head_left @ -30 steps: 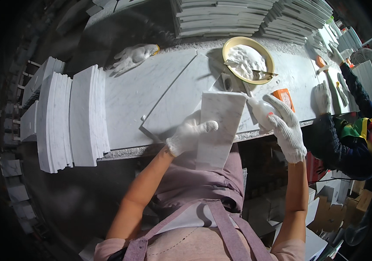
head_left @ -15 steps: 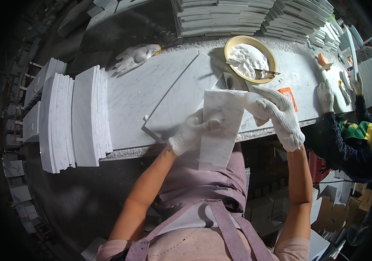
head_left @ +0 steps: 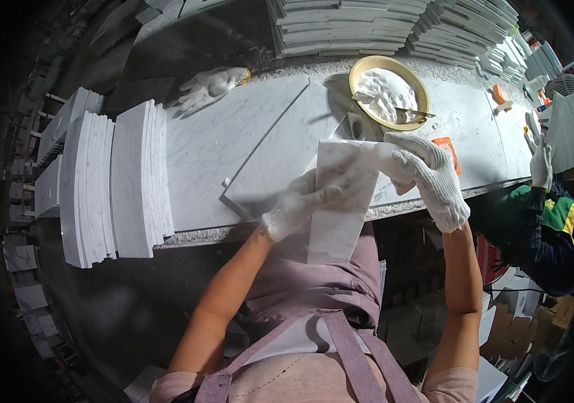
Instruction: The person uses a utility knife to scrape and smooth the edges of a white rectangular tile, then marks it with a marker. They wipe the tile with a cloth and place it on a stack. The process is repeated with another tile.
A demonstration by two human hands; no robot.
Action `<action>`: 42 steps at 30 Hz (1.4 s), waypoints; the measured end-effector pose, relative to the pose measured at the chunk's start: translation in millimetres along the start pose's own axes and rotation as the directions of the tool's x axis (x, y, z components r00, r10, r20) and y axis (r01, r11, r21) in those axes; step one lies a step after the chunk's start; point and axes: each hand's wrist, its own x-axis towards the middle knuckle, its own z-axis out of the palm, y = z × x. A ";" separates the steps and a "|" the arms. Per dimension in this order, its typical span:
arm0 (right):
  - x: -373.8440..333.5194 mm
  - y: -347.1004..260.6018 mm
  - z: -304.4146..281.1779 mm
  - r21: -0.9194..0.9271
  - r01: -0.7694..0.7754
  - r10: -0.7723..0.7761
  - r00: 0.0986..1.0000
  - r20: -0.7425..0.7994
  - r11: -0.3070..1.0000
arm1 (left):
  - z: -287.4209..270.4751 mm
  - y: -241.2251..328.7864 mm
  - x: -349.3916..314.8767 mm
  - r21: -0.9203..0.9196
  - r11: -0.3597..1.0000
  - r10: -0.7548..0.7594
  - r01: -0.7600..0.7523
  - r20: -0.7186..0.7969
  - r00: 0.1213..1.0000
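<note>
My left hand (head_left: 298,207), in a white knit glove, grips a white grey-veined marble tile (head_left: 346,201) by its left side, thumb across the face. The tile is tilted in front of my apron, over the bench's front edge. My right hand (head_left: 428,178), gloved alike, is closed at the tile's upper right corner with its fingers bent. Whatever is pinched there, if anything, is hidden. Beyond it stands a yellow bowl (head_left: 423,84) of white paste, with a knife (head_left: 413,112) lying in it. An orange packet (head_left: 447,153) lies beside my right hand.
Larger marble slabs (head_left: 233,127) cover the bench. A loose white glove (head_left: 209,89) lies at the far left. Tile stacks stand upright at the left (head_left: 140,178) and lie piled at the back (head_left: 347,27). At the right a co-worker's gloved hand (head_left: 541,166) is beside a stone piece (head_left: 567,131).
My hands and the tile have hardly moved. The co-worker's arms at the right have shifted, with one gloved hand now raised near the stone piece.
</note>
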 end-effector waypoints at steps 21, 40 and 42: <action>2.5 -7.7 3.6 0.004 0.034 -0.034 0.999 -0.022 0.999 | 0.6 -0.4 1.0 0.043 0.999 0.033 -0.033 0.006 0.999; 3.3 -11.1 4.2 -0.031 0.010 -0.011 1.000 -0.030 0.999 | 2.7 4.0 1.4 0.032 0.998 0.051 -0.051 0.024 0.998; 3.0 -11.9 4.3 -0.026 0.008 -0.009 1.000 -0.025 1.000 | 2.3 3.7 0.8 -0.016 1.000 0.017 -0.017 0.013 1.000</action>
